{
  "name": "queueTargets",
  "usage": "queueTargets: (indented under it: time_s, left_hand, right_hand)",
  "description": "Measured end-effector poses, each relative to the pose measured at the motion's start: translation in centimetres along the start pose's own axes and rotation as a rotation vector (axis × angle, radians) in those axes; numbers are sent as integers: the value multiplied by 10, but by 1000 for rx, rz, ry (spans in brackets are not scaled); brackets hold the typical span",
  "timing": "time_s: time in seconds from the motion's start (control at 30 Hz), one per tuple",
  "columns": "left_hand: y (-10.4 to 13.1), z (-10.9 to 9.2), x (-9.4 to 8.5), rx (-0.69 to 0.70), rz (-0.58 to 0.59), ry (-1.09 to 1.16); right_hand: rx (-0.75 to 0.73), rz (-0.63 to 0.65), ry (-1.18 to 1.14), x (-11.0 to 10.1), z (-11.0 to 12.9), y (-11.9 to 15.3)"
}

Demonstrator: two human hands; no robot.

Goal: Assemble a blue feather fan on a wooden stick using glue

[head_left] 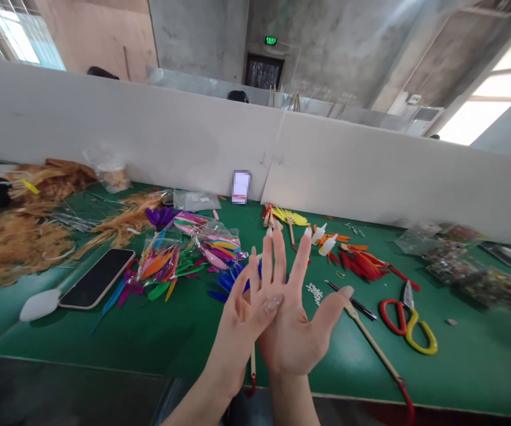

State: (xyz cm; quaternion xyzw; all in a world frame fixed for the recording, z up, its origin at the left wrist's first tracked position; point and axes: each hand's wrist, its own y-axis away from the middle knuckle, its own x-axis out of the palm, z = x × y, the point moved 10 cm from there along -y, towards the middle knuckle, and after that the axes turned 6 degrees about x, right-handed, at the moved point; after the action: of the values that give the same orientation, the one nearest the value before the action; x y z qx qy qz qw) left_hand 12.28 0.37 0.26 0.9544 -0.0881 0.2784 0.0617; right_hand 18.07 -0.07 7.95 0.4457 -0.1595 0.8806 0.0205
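Observation:
My right hand (297, 319) is raised over the near part of the green table, palm toward me, its fingers spread and nothing in it. From the left, my left hand (240, 331) grips it, thumb pressed on the palm; its other fingers are partly hidden. Behind the hands lies a blue feather fan (226, 284), largely covered, and a thin wooden handle (253, 361) with a red cord shows below them. Just right of my right hand are small white beads (314, 293), a dark pen (362, 307) and another wooden handle (375, 346).
Scissors (408, 319) with red and yellow grips lie on the right, near red feathers (364, 263). White glue bottles (327, 244) and a yellow fan (291, 216) are farther back. On the left are a phone (98, 278), bagged feathers (160, 260) and brown fibres (20, 242). A white partition (171, 136) stands behind.

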Motion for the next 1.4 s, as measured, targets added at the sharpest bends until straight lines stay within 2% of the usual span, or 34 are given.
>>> queueTargets:
  time_s: [0.13,0.23,0.37,0.47,0.57,0.73,0.9,0.97,1.13,1.3,1.33,1.4]
  left_hand:
    - [-6,-14,6,97,33,-39]
    - [-7,-11,10,74,72,-5]
    - [-4,-5,6,68,92,4]
    - [-6,-14,1,145,64,-43]
    - [-9,-20,4,172,84,-46]
    - [-7,-9,7,90,119,-22]
    - [0,-2,7,124,162,-62]
    - [0,-8,4,221,154,-164]
    - [0,-43,0,598,94,-525]
    - [27,-63,24,1009,140,-981]
    - [32,-63,27,1044,138,-1070]
    - [35,-58,29,1014,137,-1211]
  right_hand:
    - [39,13,-9,-1,-9,3]
    - [34,33,-14,-1,-8,0]
    - [-5,15,-2,-3,-1,-5]
    - [51,28,-31,-1,-10,-3]
    - [100,38,-46,0,-19,3]
    - [48,28,9,-1,-14,7]
    - [-16,1,23,-4,-1,4]
    - [-23,-12,19,-6,0,4]
    - [1,-42,-18,-13,-6,8]
    - [15,-71,-16,-19,-9,10]
    - [16,-74,-14,-19,-8,9]
    - [12,-78,-1,-20,-7,9]
